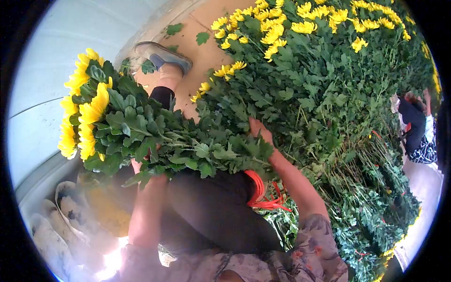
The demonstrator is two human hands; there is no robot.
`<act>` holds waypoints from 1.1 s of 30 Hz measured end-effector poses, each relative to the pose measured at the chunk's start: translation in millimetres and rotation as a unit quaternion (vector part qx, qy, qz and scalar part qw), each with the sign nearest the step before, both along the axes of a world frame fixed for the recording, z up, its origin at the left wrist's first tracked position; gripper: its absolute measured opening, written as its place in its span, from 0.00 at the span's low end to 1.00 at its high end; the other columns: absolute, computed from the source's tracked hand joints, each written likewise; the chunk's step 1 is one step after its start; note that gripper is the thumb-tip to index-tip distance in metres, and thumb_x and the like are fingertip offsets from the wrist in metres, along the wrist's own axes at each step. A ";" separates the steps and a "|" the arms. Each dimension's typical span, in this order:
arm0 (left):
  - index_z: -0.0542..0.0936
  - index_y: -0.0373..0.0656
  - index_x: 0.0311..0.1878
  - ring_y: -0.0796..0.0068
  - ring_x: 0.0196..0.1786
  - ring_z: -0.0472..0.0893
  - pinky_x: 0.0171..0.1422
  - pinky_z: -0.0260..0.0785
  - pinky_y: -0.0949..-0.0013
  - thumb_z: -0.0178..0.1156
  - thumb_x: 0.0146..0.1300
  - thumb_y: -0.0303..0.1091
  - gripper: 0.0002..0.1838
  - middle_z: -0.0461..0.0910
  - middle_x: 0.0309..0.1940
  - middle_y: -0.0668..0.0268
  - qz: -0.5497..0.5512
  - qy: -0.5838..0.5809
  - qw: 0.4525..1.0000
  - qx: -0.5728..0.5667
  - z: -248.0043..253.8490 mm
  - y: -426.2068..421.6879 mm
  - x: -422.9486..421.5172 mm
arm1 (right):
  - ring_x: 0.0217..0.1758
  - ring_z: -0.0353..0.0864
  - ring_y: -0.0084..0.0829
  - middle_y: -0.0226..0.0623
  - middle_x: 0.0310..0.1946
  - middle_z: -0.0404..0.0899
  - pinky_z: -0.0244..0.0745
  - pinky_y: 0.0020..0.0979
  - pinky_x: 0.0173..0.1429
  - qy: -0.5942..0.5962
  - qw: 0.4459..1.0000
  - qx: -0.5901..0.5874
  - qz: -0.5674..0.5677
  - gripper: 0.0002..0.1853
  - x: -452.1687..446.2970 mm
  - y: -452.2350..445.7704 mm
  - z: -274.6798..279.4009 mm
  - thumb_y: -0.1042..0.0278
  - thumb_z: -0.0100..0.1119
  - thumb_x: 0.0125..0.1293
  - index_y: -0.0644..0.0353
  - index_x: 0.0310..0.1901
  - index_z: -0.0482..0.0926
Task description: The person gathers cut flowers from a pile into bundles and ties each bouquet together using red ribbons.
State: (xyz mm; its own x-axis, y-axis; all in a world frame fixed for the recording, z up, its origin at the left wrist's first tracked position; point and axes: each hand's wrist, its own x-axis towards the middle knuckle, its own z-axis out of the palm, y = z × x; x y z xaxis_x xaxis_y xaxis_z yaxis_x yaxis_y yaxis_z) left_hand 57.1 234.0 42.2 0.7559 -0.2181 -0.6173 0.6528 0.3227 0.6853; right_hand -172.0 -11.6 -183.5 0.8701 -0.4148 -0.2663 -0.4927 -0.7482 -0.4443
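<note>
A bunch of yellow chrysanthemums lies across the person's lap, blooms to the left and leafy stems to the right. Under its leaves near the blooms is my left hand, mostly hidden, so its fingers cannot be made out. My right hand reaches to the stems at the edge of the large flower pile; leaves hide part of its fingers. Red ties hang over the dark-clad thigh, below my right hand.
A shoe on an outstretched leg rests on the tan floor, with loose leaves nearby. A pale wall stands at the left. Another person is at the far right, beyond the pile. Pale sacks lie at lower left.
</note>
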 end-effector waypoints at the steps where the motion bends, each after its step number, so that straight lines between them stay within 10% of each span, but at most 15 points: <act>1: 0.75 0.43 0.49 0.65 0.42 0.79 0.46 0.75 0.60 0.56 0.62 0.37 0.14 0.78 0.41 0.64 -0.001 0.000 1.000 0.002 1.5 -1.4 0.1 | 0.42 0.76 0.47 0.47 0.41 0.74 0.73 0.44 0.38 -0.008 0.998 -0.044 0.032 0.28 5.1 7.1 -2.4 0.65 0.57 0.59 0.61 0.61 0.63; 7: 0.74 0.43 0.50 0.64 0.45 0.78 0.49 0.74 0.58 0.51 0.65 0.41 0.15 0.78 0.43 0.64 0.125 0.108 0.978 -0.127 -32.9 34.9 7.0 | 0.44 0.74 0.42 0.40 0.42 0.71 0.76 0.40 0.41 0.036 0.981 -0.188 0.023 0.34 20.9 17.7 8.4 0.65 0.59 0.52 0.63 0.62 0.62; 13: 0.75 0.44 0.49 0.65 0.45 0.78 0.49 0.73 0.61 0.52 0.64 0.39 0.14 0.77 0.42 0.65 -0.076 -0.091 0.993 0.020 22.0 -19.3 -4.8 | 0.41 0.75 0.43 0.39 0.37 0.73 0.75 0.38 0.42 -0.007 0.987 -0.159 0.022 0.35 20.4 3.0 11.2 0.68 0.62 0.50 0.61 0.62 0.64; 17: 0.76 0.40 0.47 0.68 0.43 0.79 0.46 0.73 0.61 0.58 0.60 0.37 0.15 0.79 0.41 0.62 0.004 -0.008 1.000 0.014 10.0 -15.0 -2.6 | 0.46 0.76 0.49 0.45 0.43 0.77 0.72 0.41 0.48 0.040 0.989 0.132 -0.059 0.31 11.1 -28.9 69.3 0.72 0.58 0.53 0.55 0.62 0.66; 24: 0.75 0.45 0.50 0.65 0.46 0.77 0.51 0.73 0.59 0.54 0.62 0.36 0.14 0.77 0.43 0.66 -0.028 -0.023 0.999 0.022 -3.0 -21.5 -2.5 | 0.58 0.69 0.50 0.45 0.61 0.64 0.71 0.46 0.54 -0.042 0.991 0.042 -0.121 0.28 -6.8 -59.5 108.4 0.73 0.61 0.54 0.53 0.59 0.67; 28: 0.79 0.40 0.42 0.68 0.43 0.79 0.49 0.72 0.62 0.61 0.54 0.32 0.12 0.80 0.40 0.64 -0.029 -0.009 0.999 -0.027 13.5 -32.3 -3.1 | 0.57 0.69 0.50 0.44 0.57 0.69 0.66 0.54 0.54 0.020 0.973 -0.224 -0.053 0.27 -18.3 -60.9 40.2 0.62 0.66 0.52 0.49 0.56 0.71; 33: 0.78 0.38 0.46 0.65 0.45 0.79 0.53 0.72 0.59 0.60 0.55 0.34 0.17 0.79 0.42 0.61 -0.070 -0.012 0.997 -0.040 8.7 -35.5 -6.9 | 0.53 0.71 0.49 0.44 0.50 0.72 0.67 0.49 0.50 0.017 0.987 -0.148 -0.060 0.27 -18.8 -68.3 29.7 0.64 0.65 0.51 0.50 0.55 0.72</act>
